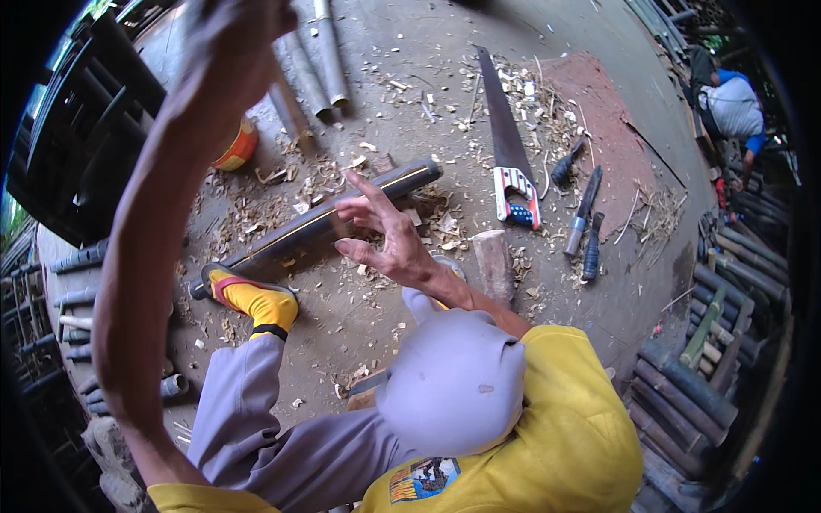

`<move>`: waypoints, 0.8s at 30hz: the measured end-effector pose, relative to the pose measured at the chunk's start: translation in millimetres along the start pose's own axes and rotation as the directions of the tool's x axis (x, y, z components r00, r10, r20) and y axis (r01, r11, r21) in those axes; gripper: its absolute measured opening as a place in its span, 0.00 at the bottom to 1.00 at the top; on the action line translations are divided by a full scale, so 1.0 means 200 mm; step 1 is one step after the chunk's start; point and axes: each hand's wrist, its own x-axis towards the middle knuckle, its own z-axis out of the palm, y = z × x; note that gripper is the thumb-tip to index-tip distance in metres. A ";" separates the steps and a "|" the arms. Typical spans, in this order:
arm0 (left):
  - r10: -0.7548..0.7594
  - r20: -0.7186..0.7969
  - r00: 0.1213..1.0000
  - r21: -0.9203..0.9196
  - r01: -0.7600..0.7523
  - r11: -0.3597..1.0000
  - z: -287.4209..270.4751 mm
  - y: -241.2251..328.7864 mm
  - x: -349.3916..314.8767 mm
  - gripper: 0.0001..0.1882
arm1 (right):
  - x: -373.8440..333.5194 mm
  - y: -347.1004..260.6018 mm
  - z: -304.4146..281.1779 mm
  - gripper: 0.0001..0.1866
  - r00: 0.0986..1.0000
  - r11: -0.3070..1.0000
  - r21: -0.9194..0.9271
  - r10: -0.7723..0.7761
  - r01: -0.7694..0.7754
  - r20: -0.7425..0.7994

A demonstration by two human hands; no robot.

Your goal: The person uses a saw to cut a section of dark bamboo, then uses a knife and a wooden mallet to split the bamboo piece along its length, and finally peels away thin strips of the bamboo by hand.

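A dark bamboo pole [321, 227] with a pale line along its length lies slantwise on the ground among shavings. My left foot [256, 299], in a yellow sock and sandal, rests against its near end. Over the pole, my right hand [385, 235] is open, fingers apart and holding nothing. My left arm reaches up to the top edge, where my left hand [244, 30] is smeared by motion and partly cut off. A flat brown length [291, 111] shows just below it; whether that hand holds it I cannot tell.
A handsaw [509, 128], knives [585, 209] and a short wood block [493, 267] lie to the right. An orange bucket [237, 145] and pale poles [329, 56] sit at far left. Stacked bamboo [676, 402] lines the right side; another person [731, 103] works beyond.
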 end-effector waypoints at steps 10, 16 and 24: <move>-0.324 0.517 0.792 0.623 -0.089 0.777 0.42 -0.46 -0.21 0.39 | -0.93 0.25 -1.08 0.10 0.362 0.952 0.094 0.201 -0.292 -0.910; -0.535 0.111 0.837 0.811 0.235 0.536 -0.51 -0.41 -0.34 0.27 | -1.60 0.26 -2.13 0.28 0.342 0.065 -0.404 -0.419 -0.913 -0.841; -0.875 -0.286 0.391 0.635 0.761 0.132 -1.13 -0.28 -0.92 0.29 | -1.03 0.67 -1.82 0.36 0.572 0.145 -0.555 0.271 -0.819 -0.774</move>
